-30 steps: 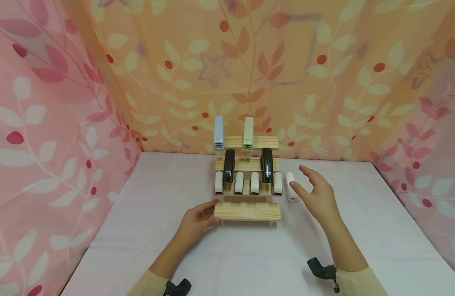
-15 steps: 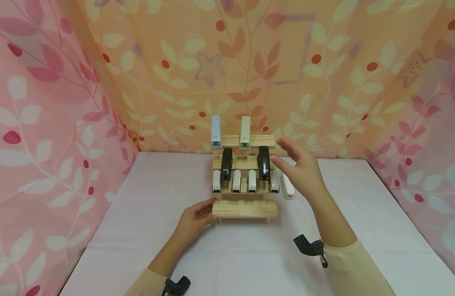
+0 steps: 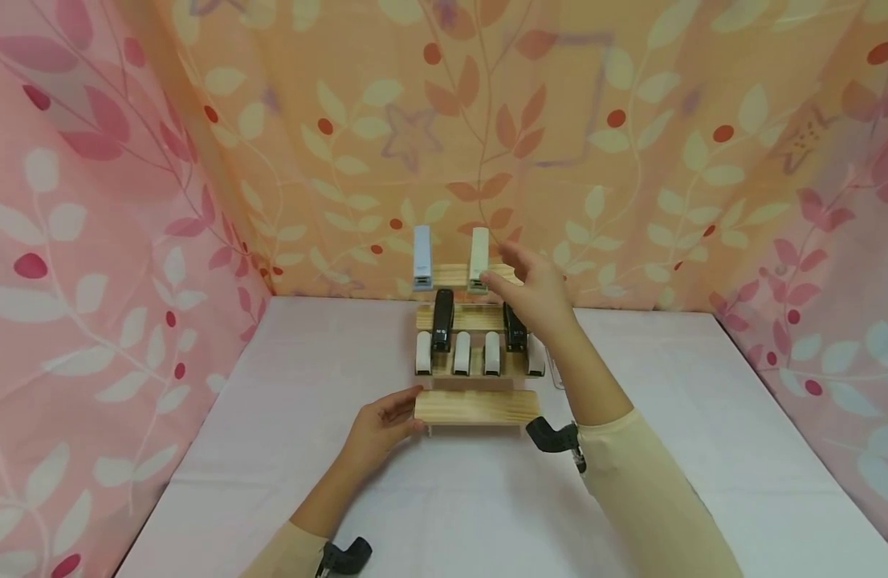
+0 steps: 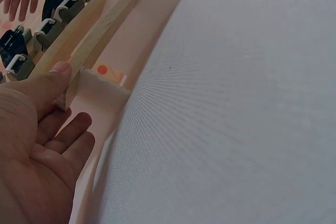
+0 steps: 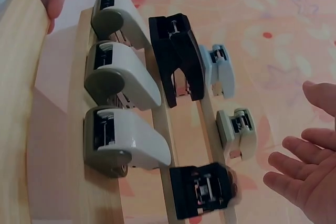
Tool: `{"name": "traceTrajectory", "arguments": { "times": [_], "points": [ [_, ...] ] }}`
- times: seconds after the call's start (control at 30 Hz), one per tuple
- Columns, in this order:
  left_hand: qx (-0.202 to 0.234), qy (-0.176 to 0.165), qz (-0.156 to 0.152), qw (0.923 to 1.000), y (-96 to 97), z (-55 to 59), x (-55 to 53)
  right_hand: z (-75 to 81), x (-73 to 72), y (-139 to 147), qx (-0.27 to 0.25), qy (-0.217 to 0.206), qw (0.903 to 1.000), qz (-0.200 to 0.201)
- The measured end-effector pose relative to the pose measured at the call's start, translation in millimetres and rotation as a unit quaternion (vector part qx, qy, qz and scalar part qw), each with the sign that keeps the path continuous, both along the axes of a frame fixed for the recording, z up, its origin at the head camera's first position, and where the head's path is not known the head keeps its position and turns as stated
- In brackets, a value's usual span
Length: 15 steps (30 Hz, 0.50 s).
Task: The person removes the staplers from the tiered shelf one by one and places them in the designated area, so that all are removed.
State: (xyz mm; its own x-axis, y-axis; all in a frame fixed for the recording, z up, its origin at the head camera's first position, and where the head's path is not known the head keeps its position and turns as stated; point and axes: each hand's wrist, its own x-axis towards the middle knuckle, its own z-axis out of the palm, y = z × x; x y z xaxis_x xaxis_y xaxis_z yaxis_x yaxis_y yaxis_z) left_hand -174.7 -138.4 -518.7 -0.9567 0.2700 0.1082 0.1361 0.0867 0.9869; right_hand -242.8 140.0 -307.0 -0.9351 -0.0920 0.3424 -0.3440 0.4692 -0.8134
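Note:
A tiered wooden display rack [image 3: 477,407] stands on the table with staplers on its upper steps. My left hand [image 3: 375,425] holds the left end of its bare lowest step, thumb on top and fingers beneath in the left wrist view. My right hand [image 3: 541,293] is at the top step, just right of a pale green stapler [image 3: 478,255]. Its fingers are spread and hold nothing; the right wrist view shows a gap to the green stapler [image 5: 239,129]. Left of that is a light blue stapler [image 3: 422,257].
Two black staplers [image 3: 442,321] lie on the second step, the right one partly behind my hand. Several white staplers [image 3: 462,353] line the step below. Another white stapler [image 3: 557,375] lies on the table at the right, mostly hidden by my forearm. A patterned curtain [image 3: 343,185] hangs behind.
My right hand has moved left and away from me, from beside the white stapler on the table to the top step near the green stapler. The left hand has stayed on the rack.

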Motion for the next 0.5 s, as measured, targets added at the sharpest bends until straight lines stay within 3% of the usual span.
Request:
{"name": "traceTrajectory", "arguments": {
  "times": [0.2,0.5],
  "points": [
    [0.005,-0.004,-0.003,1.0,-0.1,-0.4,-0.4,-3.4,-20.2,-9.1,0.019,-0.015,0.9997,-0.011],
    [0.005,-0.002,-0.005,1.0,-0.6,0.0,0.0,-15.5,-37.4,-19.2,-0.006,-0.06,0.9981,-0.004]
  ]
}}
